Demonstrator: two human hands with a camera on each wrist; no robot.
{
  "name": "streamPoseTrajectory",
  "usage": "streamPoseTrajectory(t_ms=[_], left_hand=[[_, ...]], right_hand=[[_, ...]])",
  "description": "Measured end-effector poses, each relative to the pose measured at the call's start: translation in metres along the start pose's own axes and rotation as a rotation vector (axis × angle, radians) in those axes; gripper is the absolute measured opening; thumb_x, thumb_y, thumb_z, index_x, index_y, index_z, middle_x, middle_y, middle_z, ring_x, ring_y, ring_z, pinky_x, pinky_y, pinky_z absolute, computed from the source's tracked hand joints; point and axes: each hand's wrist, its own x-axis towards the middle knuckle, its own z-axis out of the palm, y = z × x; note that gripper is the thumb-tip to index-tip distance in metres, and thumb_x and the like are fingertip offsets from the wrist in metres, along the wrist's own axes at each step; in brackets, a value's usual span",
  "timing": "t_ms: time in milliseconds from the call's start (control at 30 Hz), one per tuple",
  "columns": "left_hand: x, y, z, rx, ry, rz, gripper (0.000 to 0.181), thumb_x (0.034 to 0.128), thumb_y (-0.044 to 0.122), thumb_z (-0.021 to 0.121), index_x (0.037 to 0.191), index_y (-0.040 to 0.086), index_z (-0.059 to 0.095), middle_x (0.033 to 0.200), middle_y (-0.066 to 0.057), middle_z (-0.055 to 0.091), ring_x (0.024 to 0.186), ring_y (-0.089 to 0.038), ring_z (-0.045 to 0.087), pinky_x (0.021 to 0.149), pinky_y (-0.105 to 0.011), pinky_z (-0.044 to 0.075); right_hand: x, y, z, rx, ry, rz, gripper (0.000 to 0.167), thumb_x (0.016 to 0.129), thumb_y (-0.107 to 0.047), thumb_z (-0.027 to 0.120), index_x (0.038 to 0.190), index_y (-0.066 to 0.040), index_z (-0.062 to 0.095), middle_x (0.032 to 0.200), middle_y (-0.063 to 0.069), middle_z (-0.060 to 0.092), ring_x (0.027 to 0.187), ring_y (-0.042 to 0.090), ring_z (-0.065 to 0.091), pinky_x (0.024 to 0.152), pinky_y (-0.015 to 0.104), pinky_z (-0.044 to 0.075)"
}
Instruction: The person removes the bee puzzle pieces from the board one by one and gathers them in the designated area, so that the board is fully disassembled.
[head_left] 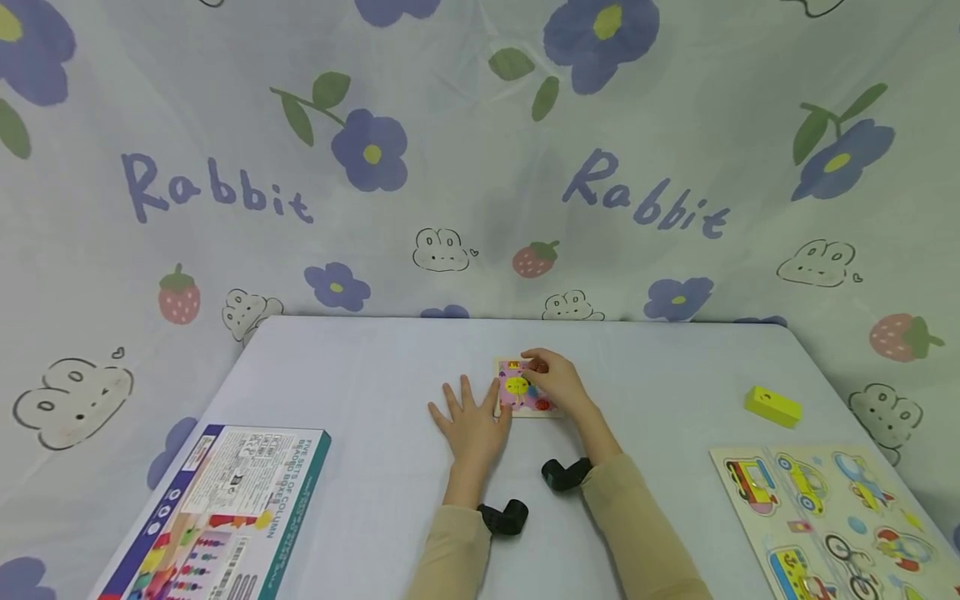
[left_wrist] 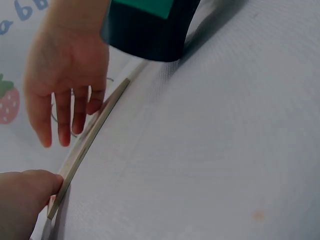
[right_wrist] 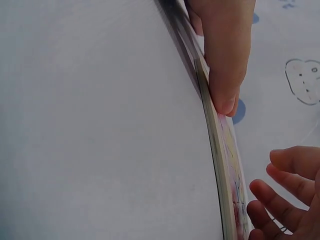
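A small wooden picture board (head_left: 517,406), pink with a yellow cartoon figure, lies flat on the table. My left hand (head_left: 474,421) rests beside it with fingers spread. In the left wrist view, the left thumb (left_wrist: 37,189) touches the board's edge (left_wrist: 90,140). Over the board's upper right is my right hand (head_left: 558,379), fingers bent downward. Seen from the right wrist, the right hand's fingertips (right_wrist: 227,106) meet the board's top face (right_wrist: 230,150); whether a small piece is between them is hidden. Part of the left hand (right_wrist: 295,200) also shows there.
A flat box (head_left: 240,492) with printed text lies at the left front. To the right are a yellow block (head_left: 773,407) and a wooden vehicle puzzle board (head_left: 832,508). Behind the white table (head_left: 375,367) hangs a patterned cloth (head_left: 465,150).
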Motion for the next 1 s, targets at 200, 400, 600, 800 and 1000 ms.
streamPoseTrajectory(t_ms=[200, 400, 600, 800, 1000], left_hand=[[0.001, 0.000, 0.000, 0.009, -0.003, -0.001, 0.048, 0.0907, 0.050, 0.045, 0.136, 0.035, 0.046, 0.148, -0.020, 0.026, 0.136, -0.048, 0.010, 0.101, -0.068, -0.001], [0.000, 0.000, -0.001, 0.004, 0.000, 0.003, 0.047, 0.0911, 0.049, 0.045, 0.136, 0.035, 0.046, 0.148, -0.020, 0.026, 0.136, -0.048, 0.011, 0.101, -0.068, -0.001], [-0.001, 0.000, -0.002, -0.001, 0.005, 0.011, 0.046, 0.0914, 0.048, 0.045, 0.135, 0.035, 0.047, 0.148, -0.021, 0.027, 0.135, -0.048, 0.012, 0.101, -0.069, 0.000], [-0.001, 0.002, -0.001, -0.025, 0.021, 0.064, 0.041, 0.0926, 0.039, 0.047, 0.133, 0.034, 0.050, 0.146, -0.020, 0.031, 0.135, -0.048, 0.015, 0.099, -0.070, 0.000], [-0.001, 0.002, 0.000, -0.034, 0.022, 0.071, 0.041, 0.0923, 0.038, 0.048, 0.133, 0.033, 0.051, 0.146, -0.020, 0.031, 0.135, -0.047, 0.015, 0.099, -0.071, 0.000]], right_hand=[[0.009, -0.002, 0.007, -0.119, -0.013, -0.065, 0.033, 0.083, -0.015, 0.065, 0.116, -0.009, 0.062, 0.103, 0.009, 0.058, 0.091, 0.023, 0.052, 0.083, 0.041, 0.045], [0.015, -0.004, 0.013, -0.308, -0.009, -0.116, 0.036, 0.080, -0.027, 0.070, 0.114, -0.016, 0.065, 0.122, 0.015, 0.052, 0.112, 0.035, 0.045, 0.093, 0.054, 0.033], [0.019, -0.003, 0.018, -0.429, -0.035, -0.108, 0.035, 0.081, -0.036, 0.068, 0.112, -0.020, 0.065, 0.121, 0.011, 0.054, 0.114, 0.034, 0.042, 0.091, 0.053, 0.030], [0.022, -0.005, 0.015, -0.437, -0.087, -0.066, 0.036, 0.081, -0.041, 0.068, 0.111, -0.022, 0.063, 0.125, 0.010, 0.050, 0.118, 0.036, 0.038, 0.092, 0.055, 0.029], [0.023, -0.007, 0.011, -0.410, -0.125, -0.039, 0.037, 0.080, -0.042, 0.069, 0.110, -0.022, 0.061, 0.128, 0.009, 0.047, 0.120, 0.036, 0.035, 0.093, 0.055, 0.027]])
